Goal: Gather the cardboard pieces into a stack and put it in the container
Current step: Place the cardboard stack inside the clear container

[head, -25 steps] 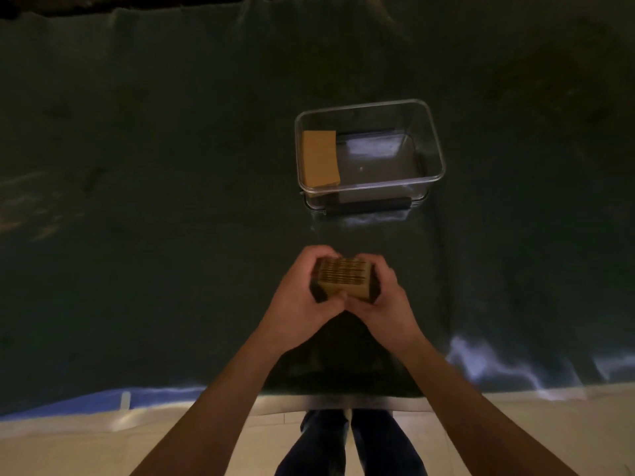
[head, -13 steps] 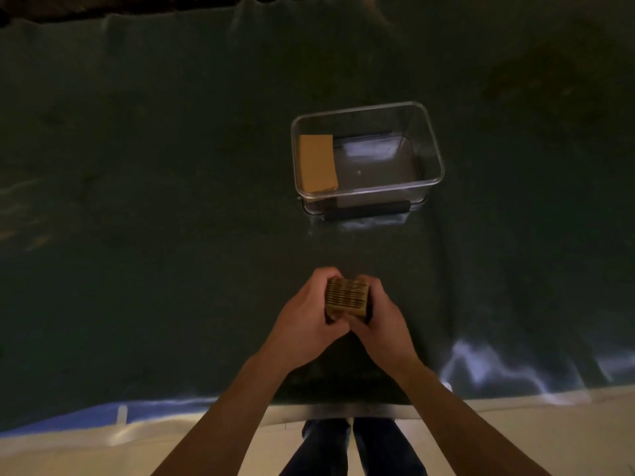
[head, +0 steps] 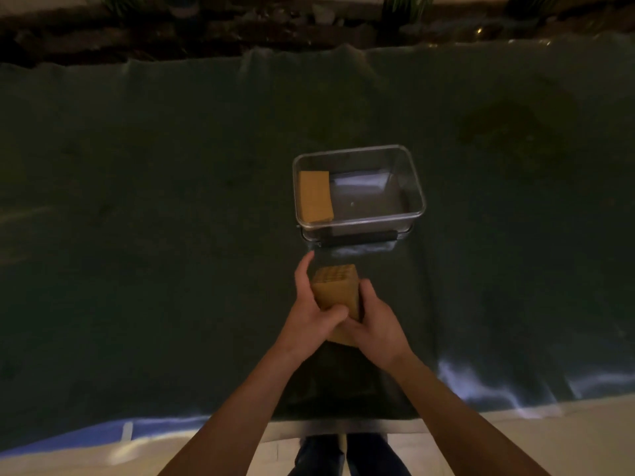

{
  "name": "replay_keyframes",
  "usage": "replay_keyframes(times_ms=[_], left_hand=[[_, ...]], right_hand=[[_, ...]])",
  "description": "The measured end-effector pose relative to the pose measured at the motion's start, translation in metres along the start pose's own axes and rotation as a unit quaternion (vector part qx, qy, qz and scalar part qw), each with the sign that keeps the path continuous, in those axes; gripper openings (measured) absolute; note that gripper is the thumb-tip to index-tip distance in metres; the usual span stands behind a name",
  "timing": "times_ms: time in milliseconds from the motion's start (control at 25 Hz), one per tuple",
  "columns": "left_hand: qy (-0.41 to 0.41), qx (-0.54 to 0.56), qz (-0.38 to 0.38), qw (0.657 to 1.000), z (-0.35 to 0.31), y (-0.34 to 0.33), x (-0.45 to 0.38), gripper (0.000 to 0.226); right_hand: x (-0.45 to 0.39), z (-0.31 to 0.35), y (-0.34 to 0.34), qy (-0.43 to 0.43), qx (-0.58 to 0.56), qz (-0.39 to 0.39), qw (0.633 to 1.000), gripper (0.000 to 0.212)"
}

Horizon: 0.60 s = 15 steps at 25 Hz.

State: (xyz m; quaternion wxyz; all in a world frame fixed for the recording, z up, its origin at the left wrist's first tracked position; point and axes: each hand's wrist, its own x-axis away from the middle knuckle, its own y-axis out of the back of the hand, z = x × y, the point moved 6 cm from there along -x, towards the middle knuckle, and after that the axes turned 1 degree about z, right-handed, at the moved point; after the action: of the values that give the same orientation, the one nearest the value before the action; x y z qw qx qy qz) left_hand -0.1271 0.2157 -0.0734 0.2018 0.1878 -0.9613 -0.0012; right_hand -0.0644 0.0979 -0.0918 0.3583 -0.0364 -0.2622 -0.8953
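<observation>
A thick stack of brown cardboard pieces (head: 335,290) is held between both hands above the dark cloth, its corrugated end facing away from me. My left hand (head: 311,312) grips its left side with the fingers raised along it. My right hand (head: 374,324) grips its right side and underside. A clear plastic container (head: 417,187) stands just beyond the stack. Another cardboard stack (head: 314,196) lies inside it against the left wall.
A dark green cloth (head: 154,235) covers the table. The table's near edge (head: 206,431) runs below my forearms, with my legs and the pale floor under it. Soil and plants (head: 206,32) line the far edge.
The stack has tilted so its top face shows and it has moved a little toward the container. My left fingers have lifted off its far end. The camera view shifted.
</observation>
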Motion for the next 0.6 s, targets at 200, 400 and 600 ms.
replay_keyframes(times_ms=[200, 400, 600], left_hand=[[0.009, 0.045, -0.076, 0.996, -0.043, -0.008, 0.007, 0.077], [0.007, 0.005, -0.099, 0.995, -0.08, -0.006, 0.01, 0.031], [0.021, 0.023, -0.04, 0.999, -0.12, -0.012, 0.006, 0.026]], right_hand=[[0.004, 0.055, 0.023, 0.042, 0.137, -0.051, 0.988, 0.038], [0.016, 0.089, 0.042, 0.016, 0.142, -0.086, 0.986, 0.041], [0.016, 0.092, 0.064, -0.152, -0.274, 0.11, 0.943, 0.075]])
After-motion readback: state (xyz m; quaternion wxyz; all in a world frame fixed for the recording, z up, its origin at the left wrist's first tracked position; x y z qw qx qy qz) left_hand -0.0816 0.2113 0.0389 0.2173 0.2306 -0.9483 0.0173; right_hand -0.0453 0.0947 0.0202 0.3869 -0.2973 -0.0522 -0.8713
